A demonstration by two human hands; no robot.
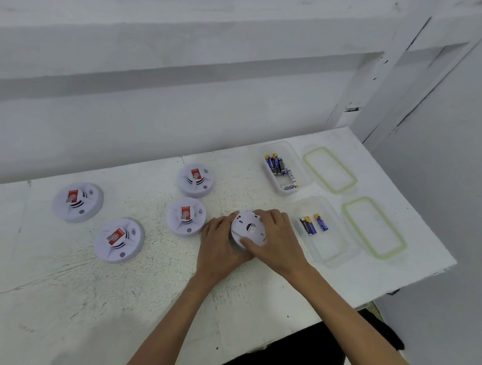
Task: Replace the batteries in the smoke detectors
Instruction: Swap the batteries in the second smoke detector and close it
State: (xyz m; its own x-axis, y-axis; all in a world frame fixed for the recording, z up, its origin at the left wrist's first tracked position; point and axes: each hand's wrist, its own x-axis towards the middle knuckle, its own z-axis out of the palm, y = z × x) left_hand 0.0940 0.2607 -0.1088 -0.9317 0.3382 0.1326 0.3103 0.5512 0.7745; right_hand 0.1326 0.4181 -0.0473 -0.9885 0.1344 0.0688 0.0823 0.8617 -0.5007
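Both hands are clamped on 1 smoke detector, which is turned back-side up at the right-centre of the worktop. Cannot tell whether it rests on the surface or is lifted slightly.

The left hand cups its left edge. The right hand curls over the far and right rim, with the thumb lying across the back plate.

4 other units sit face up, each with a red label:
- The nearest detector is just beside the left fingers.
- The rear detector is behind it.
- The far-left detector and the front-left detector are well apart to the left.

Right of the right hand is the near tub, clear and open, holding 2 batteries that lie apart. Behind it, the far tub holds a battery cluster, count unclear.

The far lid and the near lid, both green-sealed, lie flat, 1 to the right of each tub.
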